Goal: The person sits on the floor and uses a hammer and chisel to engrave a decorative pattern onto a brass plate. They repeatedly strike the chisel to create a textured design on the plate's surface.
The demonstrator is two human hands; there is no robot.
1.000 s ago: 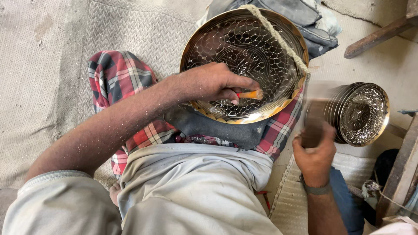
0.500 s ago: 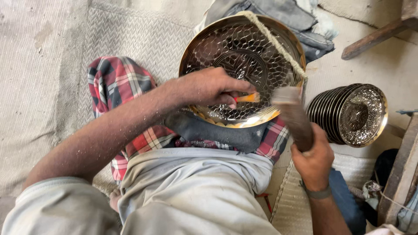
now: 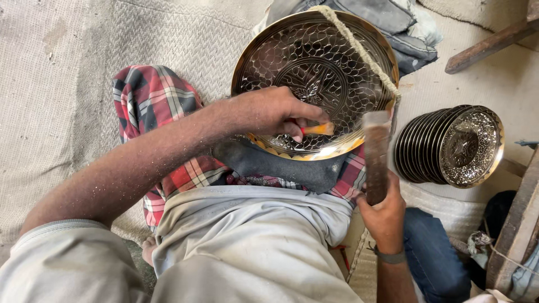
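While the mallet was blurred and swinging a second ago, the right hand (image 3: 385,216) now has it raised clear and sharp, fist clenched round the lower end of the dark wooden mallet (image 3: 376,156), whose pale top end stands just beside the right rim of the plate, apart from the chisel. Nearest of all sit the person's grey shirt and the bent knees under a red checked cloth (image 3: 151,101), with a dark pad (image 3: 269,165) lying across the lap beneath the plate's lower rim. Resting on that pad, the left hand (image 3: 269,112) has stayed much where it was, fingers closed on a small orange-handled chisel (image 3: 318,129), its tip pressed to the lower part of the brass plate (image 3: 337,50). That large round plate, worked all over with a scale pattern round a leaf medallion, leans tilted against the lap, a pale rope (image 3: 359,47) stretched across its upper right. To the right, well apart, a stack of smaller engraved plates (image 3: 449,146) lies on its side. Beyond them spread a grey woven mat (image 3: 67,67), folded grey cloth (image 3: 393,17) and a wooden beam (image 3: 488,42).
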